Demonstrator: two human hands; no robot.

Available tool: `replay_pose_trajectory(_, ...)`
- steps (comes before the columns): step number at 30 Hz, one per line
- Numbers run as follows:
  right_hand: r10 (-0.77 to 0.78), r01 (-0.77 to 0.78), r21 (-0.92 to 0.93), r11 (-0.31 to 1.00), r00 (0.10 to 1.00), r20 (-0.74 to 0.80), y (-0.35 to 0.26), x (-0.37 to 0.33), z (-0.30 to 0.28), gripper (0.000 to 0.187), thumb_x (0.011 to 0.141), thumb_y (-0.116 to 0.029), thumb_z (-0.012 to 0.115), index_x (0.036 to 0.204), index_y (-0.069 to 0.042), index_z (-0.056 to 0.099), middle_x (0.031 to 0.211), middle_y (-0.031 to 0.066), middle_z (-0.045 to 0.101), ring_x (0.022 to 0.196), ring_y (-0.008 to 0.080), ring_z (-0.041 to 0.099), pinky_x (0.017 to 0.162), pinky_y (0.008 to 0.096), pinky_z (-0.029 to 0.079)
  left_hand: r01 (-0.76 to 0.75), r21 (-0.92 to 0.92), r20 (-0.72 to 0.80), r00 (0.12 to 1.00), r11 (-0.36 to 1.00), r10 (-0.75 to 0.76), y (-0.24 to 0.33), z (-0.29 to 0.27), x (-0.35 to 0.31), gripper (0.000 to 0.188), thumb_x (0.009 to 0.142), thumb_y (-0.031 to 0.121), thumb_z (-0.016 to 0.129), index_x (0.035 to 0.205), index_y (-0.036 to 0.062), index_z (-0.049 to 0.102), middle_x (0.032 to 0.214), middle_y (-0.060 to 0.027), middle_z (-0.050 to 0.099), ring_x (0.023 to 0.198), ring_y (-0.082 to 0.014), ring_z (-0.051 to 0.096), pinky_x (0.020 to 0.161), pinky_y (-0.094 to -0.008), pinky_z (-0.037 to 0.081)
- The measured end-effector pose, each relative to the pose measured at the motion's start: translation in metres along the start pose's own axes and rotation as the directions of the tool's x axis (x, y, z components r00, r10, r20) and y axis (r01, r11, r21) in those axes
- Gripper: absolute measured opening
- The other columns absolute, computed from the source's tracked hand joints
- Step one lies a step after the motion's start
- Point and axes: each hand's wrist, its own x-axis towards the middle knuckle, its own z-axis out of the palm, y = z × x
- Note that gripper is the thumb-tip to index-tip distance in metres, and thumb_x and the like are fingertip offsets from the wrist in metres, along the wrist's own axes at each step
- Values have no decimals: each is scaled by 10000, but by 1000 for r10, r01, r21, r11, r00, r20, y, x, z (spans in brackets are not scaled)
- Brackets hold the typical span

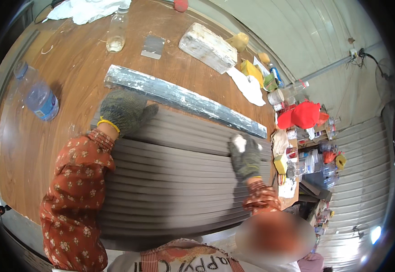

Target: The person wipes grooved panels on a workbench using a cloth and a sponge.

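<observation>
A broad stack of dark grey ribbed strips [175, 172] lies side by side in front of me, with a narrow gap between the far strips and the near ones. My left hand [124, 111], in a dark knitted glove, is closed over the far left end of the strips, its thumb lying to the right on top. My right hand [246, 158], gloved too, rests on the strips toward their right end. Its fingers are closed around a white wad [239, 143], perhaps cloth. Just beyond the strips lies a long paint-stained bar [184, 99].
Left of the strips stands a plastic bottle [41, 97]; another bottle [116, 31] is farther back. Behind the bar are a flat grey plate [153, 47] and a whitish block [208, 46]. Clutter, including a red cloth-like item [304, 114] and a yellow sponge [280, 163], lines the right side.
</observation>
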Motion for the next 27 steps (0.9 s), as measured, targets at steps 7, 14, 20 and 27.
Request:
replay_pose_trajectory(7,-663,668,-37,743,727,-177,-173,-4,42,674,785,-358,738,1352,-91,491,1329,174,483,1245,408,443,1039,544,378,70,-9,46,997,998,-70,-4,16,2,457,905,433,548,897,-1,691,922,-219,690,870,-386,658,800,-491,506)
replay_pose_trajectory(14,-501,508,-36,860,831,-242,-24,-8,15,514,827,-280,705,1273,-81,544,1211,137,578,1121,349,560,978,438,450,-37,-11,-40,999,999,36,3,9,6,470,926,451,515,916,18,695,926,-205,695,887,-381,660,826,-485,503)
replay_pose_trajectory(20,36,3,406,914,995,-88,27,-47,2,589,899,-374,652,1284,44,497,1185,212,598,1109,374,581,996,414,452,34,18,69,997,999,-36,-5,3,3,522,944,470,476,1021,-1,687,1015,-207,694,979,-373,649,898,-474,489)
replay_pose_trajectory(27,-220,220,-16,975,964,-149,-68,-41,29,680,812,-380,737,1412,-197,474,1386,170,438,1284,376,403,1100,520,302,-8,-34,144,989,999,12,-2,5,9,517,943,469,468,1069,10,671,1098,-218,670,1045,-385,621,940,-485,462)
